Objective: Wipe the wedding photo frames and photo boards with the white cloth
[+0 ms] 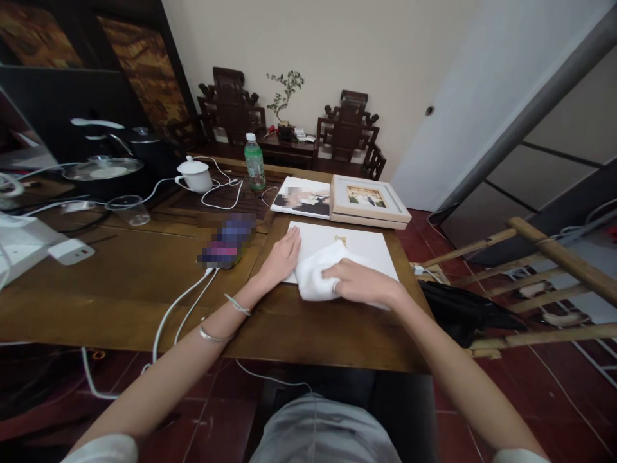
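White cloth (314, 276) sits bunched on a white panel (364, 241), near tabletop's (308, 328) right end. R hand (359, 281) grips it, fingers curled into a fold, prob. for firm hold; L hand (284, 254) lies flat at panel's L edge, fingers approx. together, presumably steadying it. Panel's long axis runs L–R; cloth's is unclear, tho far corner points twd. gold mark (340, 238).

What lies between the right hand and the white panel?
In the head view, a bunched white cloth lies between the right hand and the white panel.
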Demonstrator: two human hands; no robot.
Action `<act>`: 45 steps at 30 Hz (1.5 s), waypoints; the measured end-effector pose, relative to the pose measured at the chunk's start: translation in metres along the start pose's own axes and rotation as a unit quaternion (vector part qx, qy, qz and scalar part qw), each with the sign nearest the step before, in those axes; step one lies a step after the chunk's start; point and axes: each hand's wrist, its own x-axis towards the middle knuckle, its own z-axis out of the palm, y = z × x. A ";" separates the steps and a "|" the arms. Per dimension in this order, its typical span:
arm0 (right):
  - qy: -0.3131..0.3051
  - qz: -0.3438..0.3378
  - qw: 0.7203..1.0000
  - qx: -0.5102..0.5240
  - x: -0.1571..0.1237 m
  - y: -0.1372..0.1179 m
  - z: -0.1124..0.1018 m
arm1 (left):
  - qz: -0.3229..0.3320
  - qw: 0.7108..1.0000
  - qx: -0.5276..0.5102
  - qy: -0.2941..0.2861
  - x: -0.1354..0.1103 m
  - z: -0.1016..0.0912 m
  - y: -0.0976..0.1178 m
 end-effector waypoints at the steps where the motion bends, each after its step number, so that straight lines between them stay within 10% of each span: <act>1: 0.019 0.020 1.000 -0.003 0.005 0.008 -0.003 | 0.019 0.999 0.027 -0.019 -0.001 0.001 -0.002; 9: 0.186 0.174 0.965 -0.057 0.085 0.055 -0.006 | 0.067 0.984 0.144 -0.085 -0.006 0.004 -0.009; 18: 0.168 0.138 0.976 0.001 0.133 0.044 -0.022 | 0.085 0.984 0.133 -0.084 -0.006 -0.001 -0.005; 30: 0.240 0.273 0.932 0.009 0.011 0.126 -0.032 | 0.077 0.982 0.151 -0.086 -0.006 0.002 -0.008; 40: 0.148 0.114 0.982 0.006 -0.089 0.042 0.024 | 0.080 0.980 0.169 -0.073 -0.008 0.003 -0.004; 45: 0.138 0.105 0.984 0.047 -0.094 0.058 0.019 | 0.074 0.980 0.170 -0.068 -0.008 0.003 0.000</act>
